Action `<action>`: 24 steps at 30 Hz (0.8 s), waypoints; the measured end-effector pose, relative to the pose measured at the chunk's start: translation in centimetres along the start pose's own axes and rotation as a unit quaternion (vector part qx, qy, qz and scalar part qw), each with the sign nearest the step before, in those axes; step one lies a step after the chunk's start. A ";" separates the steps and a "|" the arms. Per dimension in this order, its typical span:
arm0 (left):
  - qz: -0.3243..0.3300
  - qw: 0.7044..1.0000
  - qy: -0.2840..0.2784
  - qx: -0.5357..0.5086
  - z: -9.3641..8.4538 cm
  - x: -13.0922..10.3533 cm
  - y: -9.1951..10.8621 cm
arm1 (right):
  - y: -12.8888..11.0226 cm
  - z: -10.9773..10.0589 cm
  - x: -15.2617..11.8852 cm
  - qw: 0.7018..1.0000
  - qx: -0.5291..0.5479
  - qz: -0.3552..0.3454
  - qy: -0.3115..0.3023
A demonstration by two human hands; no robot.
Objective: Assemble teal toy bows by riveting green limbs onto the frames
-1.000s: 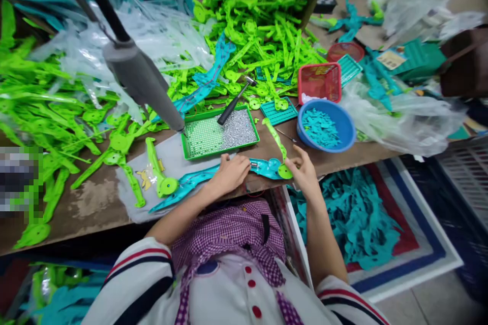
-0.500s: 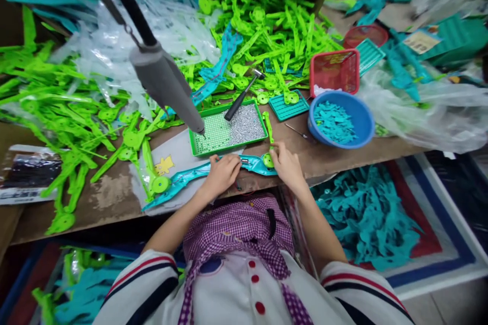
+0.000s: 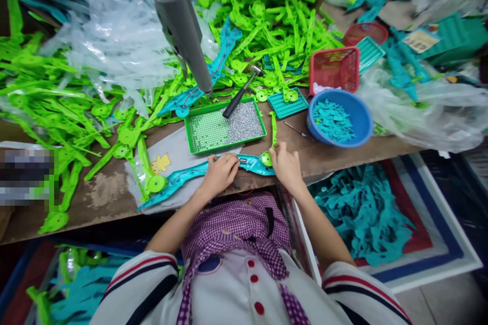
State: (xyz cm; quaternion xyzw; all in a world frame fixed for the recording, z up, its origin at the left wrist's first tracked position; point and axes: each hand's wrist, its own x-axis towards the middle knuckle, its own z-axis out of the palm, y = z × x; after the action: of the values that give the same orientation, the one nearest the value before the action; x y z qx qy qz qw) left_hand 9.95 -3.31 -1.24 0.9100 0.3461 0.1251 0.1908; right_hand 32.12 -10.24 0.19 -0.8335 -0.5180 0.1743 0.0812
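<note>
A long turquoise plastic part lies along the table's front edge, with a thin wire along it and a small metallic piece near its right half. My left hand, fingers bent, grips the middle of this part. At its right end my right hand pinches near a lime-green piece with a round disc; whether the fingers hold the green piece or the turquoise one is partly hidden. Just behind the part is a green tray of small silvery screws, with a hammer laid across it. A grey hanging electric screwdriver points down behind the tray.
Piles of lime-green parts and clear plastic bags cover the back and left. On the right stand a blue bowl of small turquoise pieces and a red basket. Below the table edge lie more turquoise parts.
The hanging screwdriver has swung up and away from the tray. Both hands stay on the turquoise part in nearly the same pose; the view has shifted slightly.
</note>
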 end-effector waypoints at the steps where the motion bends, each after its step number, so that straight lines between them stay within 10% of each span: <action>1: -0.003 1.000 0.000 -0.001 0.0 0.0 0.0 | -0.1 0.1 0.0 1.000 -0.003 -0.004 0.006; 12: -0.014 0.998 -0.004 -0.053 -0.2 -0.2 0.1 | 0.2 0.1 -0.8 0.999 -0.043 0.009 -0.015; 15: -0.026 0.989 0.048 -0.135 -1.8 -0.8 0.2 | 0.8 -1.4 -2.3 0.997 0.029 0.022 0.068; 18: -0.044 0.954 0.109 -0.274 -4.7 -1.0 0.9 | -0.3 -2.7 -4.4 0.966 0.207 -0.063 0.143; 21: -0.092 0.897 0.105 -0.419 -7.2 0.7 2.5 | -2.9 -3.0 -5.5 0.909 0.360 -0.195 0.074; 24: -0.145 0.846 0.141 -0.493 -7.8 4.3 4.0 | -4.7 -2.7 -5.4 0.880 0.437 -0.165 0.081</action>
State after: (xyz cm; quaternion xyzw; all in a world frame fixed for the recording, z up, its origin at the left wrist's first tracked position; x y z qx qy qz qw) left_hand 12.57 -1.10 7.90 0.6080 0.3902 0.3772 0.5795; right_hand 27.02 -12.81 5.32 -0.6267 -0.5112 0.2987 0.5067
